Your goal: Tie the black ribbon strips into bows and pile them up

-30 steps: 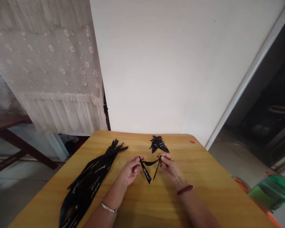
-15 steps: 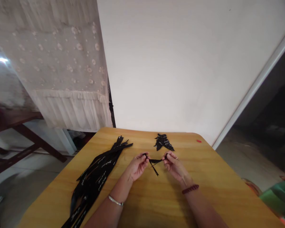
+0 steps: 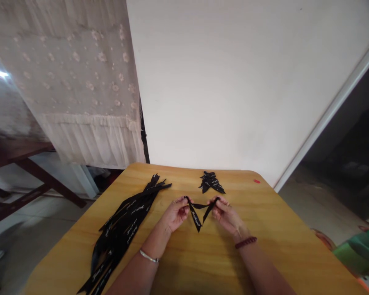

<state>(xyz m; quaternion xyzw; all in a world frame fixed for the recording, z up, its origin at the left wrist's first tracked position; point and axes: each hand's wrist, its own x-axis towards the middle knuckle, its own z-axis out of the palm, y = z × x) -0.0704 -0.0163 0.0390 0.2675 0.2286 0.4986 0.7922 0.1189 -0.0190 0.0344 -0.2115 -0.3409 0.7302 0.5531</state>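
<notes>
Both of my hands pinch one short black ribbon (image 3: 198,213) with white lettering above a yellow wooden table (image 3: 203,262). My left hand (image 3: 174,214) grips its left loop, fingers closed. My right hand (image 3: 225,213) grips the right loop, fingers closed too. The ribbon stretches between the hands, and its two tails hang down and cross in a V. A long bundle of black ribbon strips (image 3: 124,227) lies to the left of my left arm. A small pile of folded black ribbon pieces (image 3: 211,183) sits just beyond my hands.
A small red bit (image 3: 257,181) lies near the table's far right corner. A white wall rises behind the table and a lace curtain (image 3: 74,82) hangs at the left. A dark wooden table (image 3: 21,164) stands at the far left, a green container (image 3: 358,252) at the lower right.
The ribbon tails, bunched together half a second ago, now hang in a wider V again. My hands stay in about the same place, a little closer together than a second ago.
</notes>
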